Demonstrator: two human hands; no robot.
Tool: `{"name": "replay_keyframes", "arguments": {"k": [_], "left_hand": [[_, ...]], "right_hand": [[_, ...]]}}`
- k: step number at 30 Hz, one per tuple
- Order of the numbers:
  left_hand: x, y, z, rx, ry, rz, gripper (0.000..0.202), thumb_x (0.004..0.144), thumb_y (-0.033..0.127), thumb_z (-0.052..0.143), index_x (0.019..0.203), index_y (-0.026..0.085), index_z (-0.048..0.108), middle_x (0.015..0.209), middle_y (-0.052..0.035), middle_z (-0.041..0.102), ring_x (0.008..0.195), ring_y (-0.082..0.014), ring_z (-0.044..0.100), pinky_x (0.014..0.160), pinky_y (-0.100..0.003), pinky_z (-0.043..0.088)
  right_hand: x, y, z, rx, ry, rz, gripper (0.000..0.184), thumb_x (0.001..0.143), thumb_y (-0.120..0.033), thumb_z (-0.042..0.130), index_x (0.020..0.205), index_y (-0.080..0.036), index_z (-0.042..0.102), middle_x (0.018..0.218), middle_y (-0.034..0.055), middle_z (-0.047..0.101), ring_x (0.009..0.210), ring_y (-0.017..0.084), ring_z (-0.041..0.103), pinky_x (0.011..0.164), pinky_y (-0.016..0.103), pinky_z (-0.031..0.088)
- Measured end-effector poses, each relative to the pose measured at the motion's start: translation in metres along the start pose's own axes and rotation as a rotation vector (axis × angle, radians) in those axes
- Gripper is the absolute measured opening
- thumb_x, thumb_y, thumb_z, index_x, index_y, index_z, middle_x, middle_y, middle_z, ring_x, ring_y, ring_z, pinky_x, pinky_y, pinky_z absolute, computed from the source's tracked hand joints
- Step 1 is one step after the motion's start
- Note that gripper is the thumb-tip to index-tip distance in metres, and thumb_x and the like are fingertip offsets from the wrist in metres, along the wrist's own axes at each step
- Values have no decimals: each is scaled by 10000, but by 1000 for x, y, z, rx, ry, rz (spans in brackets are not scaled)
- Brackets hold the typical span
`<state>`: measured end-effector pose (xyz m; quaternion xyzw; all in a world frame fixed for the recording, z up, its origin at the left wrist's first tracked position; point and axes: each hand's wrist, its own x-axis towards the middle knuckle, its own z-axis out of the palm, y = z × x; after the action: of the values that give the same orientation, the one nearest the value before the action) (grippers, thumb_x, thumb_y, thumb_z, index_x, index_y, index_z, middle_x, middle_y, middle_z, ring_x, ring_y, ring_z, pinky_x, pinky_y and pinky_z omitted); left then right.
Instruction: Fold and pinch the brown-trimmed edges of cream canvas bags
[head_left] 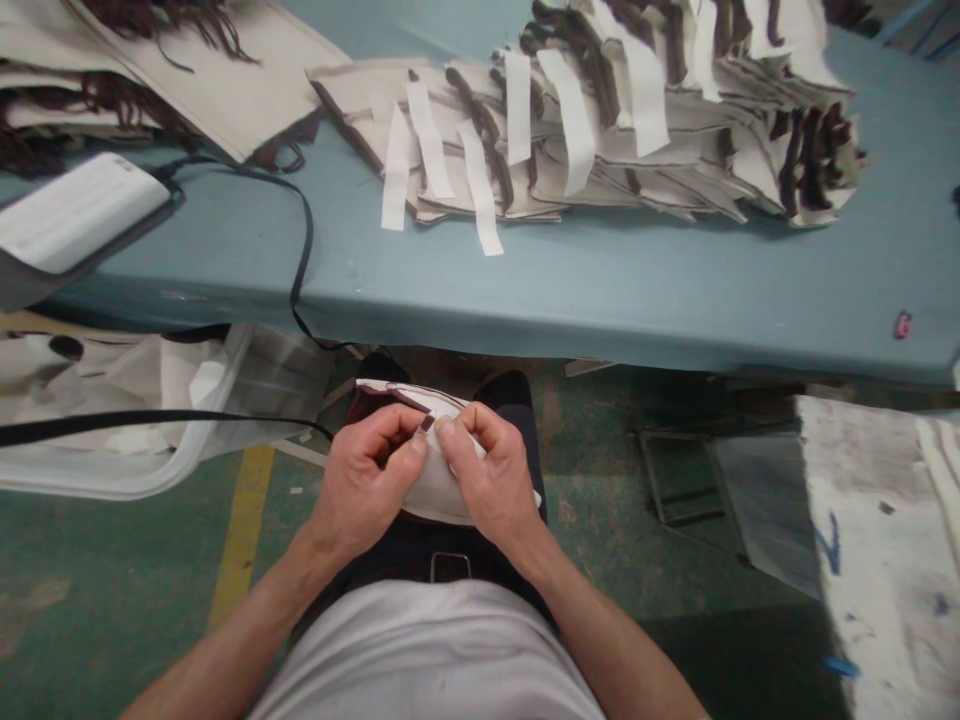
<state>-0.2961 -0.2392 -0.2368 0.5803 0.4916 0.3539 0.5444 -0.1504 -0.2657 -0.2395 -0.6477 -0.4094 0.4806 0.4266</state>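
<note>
1. My left hand (367,480) and my right hand (487,470) are both closed in a pinch, thumbs on top and fingers curled under, gripping one soft off-white fabric piece (442,490) in my lap, just above my belt.
2. A narrow dark maroon edging (382,405) runs along the fabric's far side, and a small dark square tab (427,423) shows between my thumbs.
3. For good work here, I keep both thumbs close together at that tab, so the layers stay flat and the edging stays straight.
4. A long black strap (300,260) runs off the table edge, and it passes near my left hand over a translucent plastic bin (97,470).
5. Ahead lies a blue-green covered table (600,290) bearing an overlapping row of cream fabric pieces with dark edging (600,130), many with white paper strips (480,188) on top.
6. At far right, a scuffed white board (877,500) carries blue marks, but I can't read them. I can make out no brand or legible writing anywhere.
</note>
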Motion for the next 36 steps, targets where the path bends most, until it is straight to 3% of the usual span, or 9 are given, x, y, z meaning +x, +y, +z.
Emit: {"name": "replay_keyframes", "arguments": {"k": [7, 12, 17, 21, 24, 27, 31, 33, 36], "left_hand": [[-5, 1, 10, 375, 83, 244, 158, 871, 164, 588, 832, 174, 740, 675, 17, 733, 561, -124, 648, 566, -211, 468], [-12, -6, 27, 524, 160, 373, 175, 844, 141, 554, 769, 204, 699, 671, -7, 748, 552, -149, 649, 600, -243, 502], [-7, -8, 31, 306, 144, 268, 143, 792, 164, 541, 692, 218, 628, 592, 21, 649, 502, -131, 565, 553, -235, 465], [14, 2, 19, 206, 47, 262, 208, 839, 238, 489, 659, 219, 593, 544, 34, 593, 457, -119, 504, 480, -222, 413], [34, 19, 5, 88, -68, 243, 202, 844, 271, 519, 679, 206, 616, 599, 22, 625, 519, -126, 525, 513, -223, 421], [46, 34, -11, 32, -128, 193, 179, 837, 271, 563, 690, 195, 630, 634, 23, 613, 553, -124, 502, 546, -225, 423], [51, 50, -27, 41, -182, 165, 173, 822, 272, 584, 680, 193, 644, 614, 22, 595, 535, -126, 476, 521, -222, 399], [51, 58, -30, 57, -226, 190, 175, 815, 269, 577, 672, 196, 645, 630, 10, 616, 556, -136, 509, 520, -219, 402], [50, 74, -31, 113, -299, 223, 184, 807, 260, 566, 648, 202, 638, 638, 2, 637, 587, -151, 556, 544, -217, 433]], "right_hand": [[3, 8, -4, 14, -101, 46, 356, 898, -483, 504, 640, -252, 419, 609, -52, 416, 596, 132, 392, 582, 290, 329], [2, 13, -4, 14, -173, 46, 305, 914, -414, 399, 658, -258, 345, 650, -30, 410, 674, 153, 429, 618, 285, 371], [6, 17, -2, 36, -210, 80, 357, 933, -462, 390, 645, -251, 374, 615, -35, 411, 620, 135, 416, 563, 267, 338], [20, 11, -6, 121, -352, 106, 553, 967, -680, 428, 627, -245, 428, 530, -45, 418, 511, 115, 353, 483, 262, 279], [32, 0, -18, 135, -442, 71, 674, 957, -817, 398, 614, -239, 454, 526, -40, 438, 494, 113, 345, 478, 269, 270], [37, -15, -37, -14, -313, -75, 664, 1032, -748, 332, 660, -229, 510, 596, -18, 510, 558, 133, 442, 551, 276, 355], [34, -38, -59, -298, -11, -404, 370, 1060, -491, 499, 853, -219, 640, 781, 26, 687, 720, 171, 617, 699, 303, 464], [34, -52, -64, -327, -40, -606, 239, 1045, -411, 547, 994, -219, 681, 963, 66, 770, 900, 212, 708, 838, 339, 527], [42, -71, -63, -326, -232, -844, 284, 1048, -411, 565, 1236, -226, 668, 1260, 111, 765, 1223, 266, 688, 1082, 417, 504]]}}
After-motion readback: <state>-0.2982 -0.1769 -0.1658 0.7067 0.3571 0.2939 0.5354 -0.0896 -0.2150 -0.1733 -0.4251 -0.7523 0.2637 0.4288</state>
